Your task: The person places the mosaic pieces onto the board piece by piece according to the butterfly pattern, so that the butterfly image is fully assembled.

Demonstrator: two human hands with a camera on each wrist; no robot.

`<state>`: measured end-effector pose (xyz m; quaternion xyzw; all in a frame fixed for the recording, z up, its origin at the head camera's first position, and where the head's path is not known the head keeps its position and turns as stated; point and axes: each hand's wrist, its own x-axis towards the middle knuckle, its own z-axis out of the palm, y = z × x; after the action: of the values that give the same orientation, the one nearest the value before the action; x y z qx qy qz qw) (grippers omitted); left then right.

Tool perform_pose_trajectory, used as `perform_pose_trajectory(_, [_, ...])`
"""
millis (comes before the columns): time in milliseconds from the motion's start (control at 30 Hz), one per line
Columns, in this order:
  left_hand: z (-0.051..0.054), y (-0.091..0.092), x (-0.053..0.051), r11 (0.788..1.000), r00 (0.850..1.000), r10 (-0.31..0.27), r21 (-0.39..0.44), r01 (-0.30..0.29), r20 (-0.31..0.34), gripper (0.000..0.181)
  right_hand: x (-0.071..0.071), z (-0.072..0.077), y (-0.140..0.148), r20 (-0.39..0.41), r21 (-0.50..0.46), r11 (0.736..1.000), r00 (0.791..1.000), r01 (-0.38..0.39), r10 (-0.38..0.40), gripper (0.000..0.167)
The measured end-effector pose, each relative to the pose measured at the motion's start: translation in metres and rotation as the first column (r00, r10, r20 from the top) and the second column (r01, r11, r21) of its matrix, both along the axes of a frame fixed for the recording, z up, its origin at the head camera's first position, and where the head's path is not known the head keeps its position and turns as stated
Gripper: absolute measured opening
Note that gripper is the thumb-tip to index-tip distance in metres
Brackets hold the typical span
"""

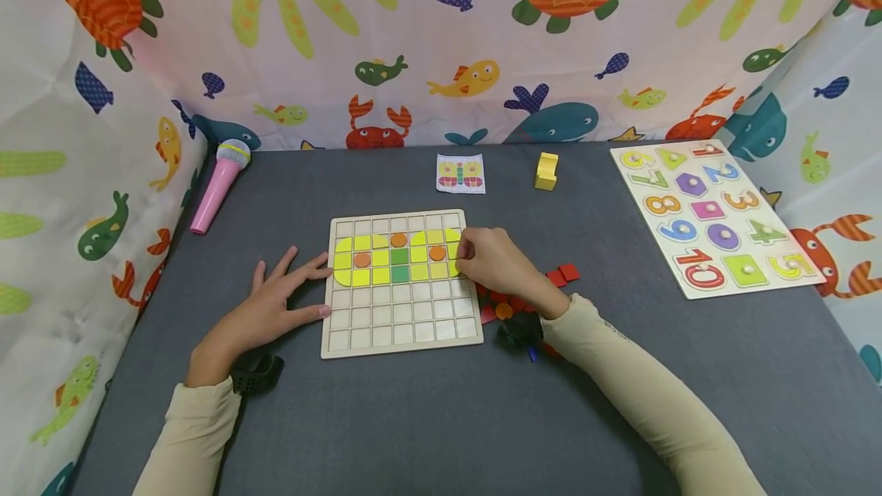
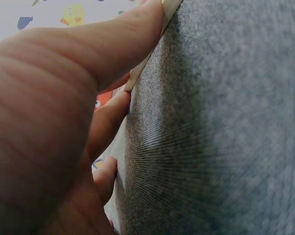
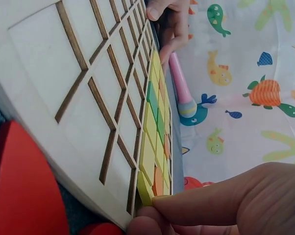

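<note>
Fingers of the right hand [image 1: 498, 259] pinch a yellow tile [image 3: 145, 190], thumb against its edge, tilted at the end of a row on the board [image 1: 403, 351]. Those of the left hand [image 1: 271, 306] lie straight and spread, tips at the board's opposite edge. Between the two hands, three rows look all but laid: laid yellow tiles [image 1: 361, 278] on both sides, two green squares [image 1: 400, 256] down the middle, orange discs [image 1: 361, 259] among them. Going by the card [image 1: 460, 174] beyond the fingers, red at its lower part, the red portion seems left; cells nearer the person than the pinching fingers are bare. Red pieces [image 1: 569, 272] lie on the bench [image 1: 386, 435] beside the right wrist, but that wrist and its black camera [image 1: 518, 330] hide others, so their number cannot be told. The card is too small to read cell by cell; the left wrist view shows none of the laid tiles.
</note>
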<state>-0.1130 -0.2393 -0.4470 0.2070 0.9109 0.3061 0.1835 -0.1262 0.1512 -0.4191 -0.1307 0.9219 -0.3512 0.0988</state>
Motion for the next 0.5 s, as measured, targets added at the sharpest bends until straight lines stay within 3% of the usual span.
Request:
perform_pose_trajectory(233, [0.001, 0.0, 0.0, 1.0, 1.0, 0.003, -0.003, -0.003, 0.006, 0.076, -0.001, -0.001, 0.0, 0.004, -0.002, 1.0, 1.0, -0.03, 0.03, 0.008])
perform_pose_trajectory(500, [-0.001, -0.001, 0.0, 1.0, 1.0, 0.0, 0.001, 0.0, -0.002, 0.077, 0.006, -0.001, 0.022, 0.003, -0.072, 0.996, 0.999, -0.05, 0.05, 0.007])
